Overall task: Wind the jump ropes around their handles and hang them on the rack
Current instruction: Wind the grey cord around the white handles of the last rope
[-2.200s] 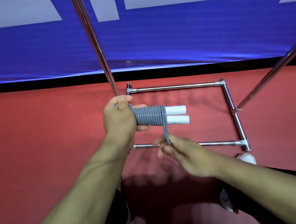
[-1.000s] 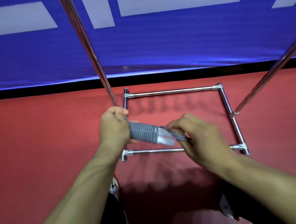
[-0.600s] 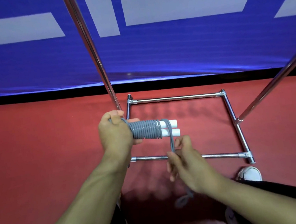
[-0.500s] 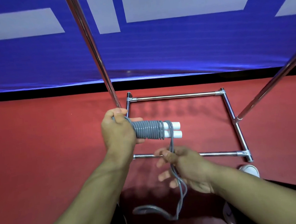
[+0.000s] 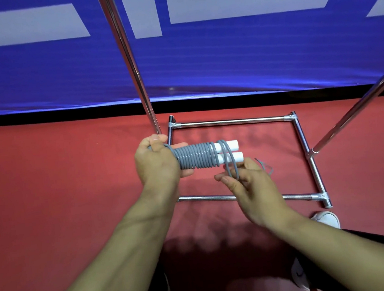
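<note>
While our left hand (image 5: 156, 165) grips the two white plastic handles (image 5: 230, 152) bound in grey rubber rope coils (image 5: 195, 156) above the chrome rack base (image 5: 231, 122), our right hand (image 5: 250, 186) pinches the loose loop; tension should stay even.

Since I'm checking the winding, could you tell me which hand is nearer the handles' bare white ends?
Right. The right hand pinches the rope just below the white ends; the left hand grips the far end, beyond the grey coil.
</note>
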A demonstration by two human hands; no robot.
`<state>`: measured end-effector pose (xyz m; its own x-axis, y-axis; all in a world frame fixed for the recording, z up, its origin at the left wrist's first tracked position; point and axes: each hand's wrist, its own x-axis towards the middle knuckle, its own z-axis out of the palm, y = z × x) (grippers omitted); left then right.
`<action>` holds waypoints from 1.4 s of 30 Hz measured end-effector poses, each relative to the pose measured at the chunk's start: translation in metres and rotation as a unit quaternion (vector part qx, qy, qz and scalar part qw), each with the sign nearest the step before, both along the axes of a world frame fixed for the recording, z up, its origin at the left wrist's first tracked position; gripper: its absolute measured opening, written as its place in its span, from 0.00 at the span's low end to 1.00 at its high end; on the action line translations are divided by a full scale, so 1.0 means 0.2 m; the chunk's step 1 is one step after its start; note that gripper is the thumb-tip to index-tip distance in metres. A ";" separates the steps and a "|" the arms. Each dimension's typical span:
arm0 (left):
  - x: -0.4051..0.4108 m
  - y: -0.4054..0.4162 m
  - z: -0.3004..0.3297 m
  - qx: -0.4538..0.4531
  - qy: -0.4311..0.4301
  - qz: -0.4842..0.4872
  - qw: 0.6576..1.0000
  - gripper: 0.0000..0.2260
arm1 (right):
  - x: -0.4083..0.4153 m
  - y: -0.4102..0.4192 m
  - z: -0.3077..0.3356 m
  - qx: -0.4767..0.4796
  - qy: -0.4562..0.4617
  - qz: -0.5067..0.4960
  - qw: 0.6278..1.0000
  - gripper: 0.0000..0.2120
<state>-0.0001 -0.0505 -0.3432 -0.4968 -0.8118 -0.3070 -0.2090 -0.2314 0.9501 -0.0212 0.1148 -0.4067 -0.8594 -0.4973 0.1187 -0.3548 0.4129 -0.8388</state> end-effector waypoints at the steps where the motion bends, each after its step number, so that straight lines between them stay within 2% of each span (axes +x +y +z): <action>1: 0.00 0.00 0.00 0.007 0.000 0.001 1.000 0.12 | 0.00 0.00 0.01 -0.013 -0.005 0.010 1.000 0.11; 4: 0.00 0.00 0.00 0.037 0.007 0.017 0.999 0.12 | 0.05 -0.01 0.04 -0.050 -0.086 0.008 0.995 0.10; 8: 0.00 0.03 0.00 0.071 0.010 0.014 0.997 0.11 | 0.05 -0.04 0.08 -0.136 -0.208 -0.002 0.969 0.23; 12: 0.02 0.04 0.01 0.070 0.001 -0.003 0.998 0.11 | 0.02 -0.04 0.10 -0.130 -0.187 0.007 0.974 0.17; 15: 0.04 0.04 0.00 0.103 -0.010 0.000 0.995 0.10 | 0.03 -0.04 0.10 -0.145 -0.216 0.026 0.965 0.14; 19: 0.03 0.06 0.01 0.119 -0.007 -0.010 0.993 0.09 | 0.04 -0.05 0.13 -0.252 -0.344 -0.010 0.904 0.15; 25: 0.03 0.09 0.02 0.083 -0.007 -0.037 0.996 0.10 | 0.01 -0.04 0.15 -0.295 -0.373 -0.025 0.879 0.15; 29: 0.04 0.10 0.00 0.064 -0.035 -0.067 0.995 0.10 | 0.04 -0.03 0.14 -0.254 -0.384 -0.030 0.887 0.21; 32: 0.06 0.10 -0.03 0.006 -0.057 -0.093 0.994 0.12 | 0.07 -0.02 0.12 -0.221 -0.397 -0.075 0.887 0.25; 36: 0.06 0.09 -0.04 -0.080 -0.038 -0.098 0.991 0.12 | 0.04 -0.02 0.12 -0.194 -0.379 -0.051 0.903 0.27; 38: 0.04 0.08 -0.01 -0.052 -0.023 -0.086 0.995 0.12 | 0.04 -0.01 0.11 -0.172 -0.339 0.018 0.925 0.29; 39: 0.04 0.07 0.00 -0.020 -0.013 -0.075 0.997 0.11 | 0.06 0.01 0.08 -0.137 -0.291 0.071 0.944 0.30; 41: 0.03 0.03 0.03 0.027 0.002 -0.061 0.998 0.11 | 0.13 0.02 0.04 -0.077 -0.238 0.166 0.954 0.22; 42: 0.02 0.02 0.04 0.033 0.004 -0.060 0.998 0.11 | 0.16 0.02 0.03 -0.071 -0.270 0.189 0.942 0.16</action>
<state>0.0048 -0.0465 -0.3353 -0.5927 -0.7240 -0.3530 -0.2311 -0.2670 0.9356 0.0100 0.1183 -0.4010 -0.5791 -0.7914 -0.1958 0.0403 0.2121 -0.9764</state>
